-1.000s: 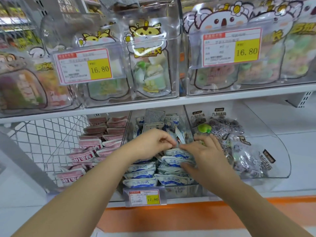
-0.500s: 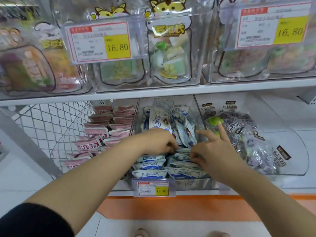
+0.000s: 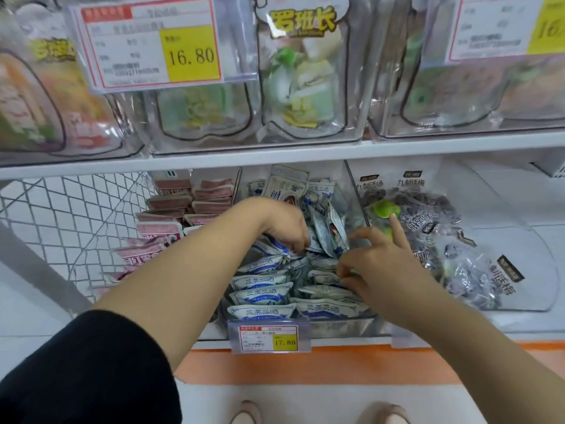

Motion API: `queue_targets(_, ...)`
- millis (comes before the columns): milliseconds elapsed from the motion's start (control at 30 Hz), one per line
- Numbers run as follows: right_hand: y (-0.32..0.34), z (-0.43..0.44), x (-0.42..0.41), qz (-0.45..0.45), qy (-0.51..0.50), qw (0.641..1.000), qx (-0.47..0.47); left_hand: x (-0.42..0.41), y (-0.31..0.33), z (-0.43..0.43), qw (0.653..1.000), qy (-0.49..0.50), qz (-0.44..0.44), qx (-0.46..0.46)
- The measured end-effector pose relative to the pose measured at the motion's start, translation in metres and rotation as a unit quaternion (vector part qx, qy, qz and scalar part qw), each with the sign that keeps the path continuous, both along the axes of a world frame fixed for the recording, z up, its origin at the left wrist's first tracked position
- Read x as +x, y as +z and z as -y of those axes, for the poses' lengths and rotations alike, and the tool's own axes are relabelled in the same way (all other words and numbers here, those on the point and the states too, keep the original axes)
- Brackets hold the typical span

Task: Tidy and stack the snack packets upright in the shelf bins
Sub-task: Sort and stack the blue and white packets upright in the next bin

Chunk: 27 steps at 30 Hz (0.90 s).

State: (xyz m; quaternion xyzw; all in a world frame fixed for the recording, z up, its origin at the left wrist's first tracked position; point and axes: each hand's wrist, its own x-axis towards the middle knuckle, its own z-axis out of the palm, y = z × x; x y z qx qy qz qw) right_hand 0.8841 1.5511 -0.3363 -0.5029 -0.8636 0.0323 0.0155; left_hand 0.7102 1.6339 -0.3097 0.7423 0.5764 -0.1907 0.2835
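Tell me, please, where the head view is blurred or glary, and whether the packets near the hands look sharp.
Head view: the upper-shelf bags and the 16.80 tag small print are soft; glare streaks the clear bin fronts; the blue-and-white packets in front are legible.

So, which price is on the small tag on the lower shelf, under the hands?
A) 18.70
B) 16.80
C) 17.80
C: the tag in front of the blue-white packets reads 17.80 on its yellow part.
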Motion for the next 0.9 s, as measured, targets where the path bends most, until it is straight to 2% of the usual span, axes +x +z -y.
queue_targets(167,-0.001,-0.002,0.0,-0.016,0.001,1.0,-0.005,0.009,-0.015,0.002,0.985,-0.101,-0.136,-0.028)
queue_targets(300,-0.002,0.0,0.001,-0.024,-0.003,1.0,-0.007,0.006,-0.037,0.0,0.975,-0.117,-0.186,-0.037)
queue_targets(433,-0.001,0.002,0.001,-0.033,-0.003,0.999,-0.012,0.01,-0.039,0.006,0.983,-0.071,-0.164,-0.035)
queue_targets(667,0.001,0.003,0.001,-0.039,-0.003,0.999,-0.018,0.018,-0.038,0.015,0.983,-0.071,-0.167,-0.026)
queue_targets(900,-0.001,0.002,0.001,-0.039,-0.002,0.999,-0.02,0.018,-0.044,0.016,0.991,0.003,-0.133,0.001)
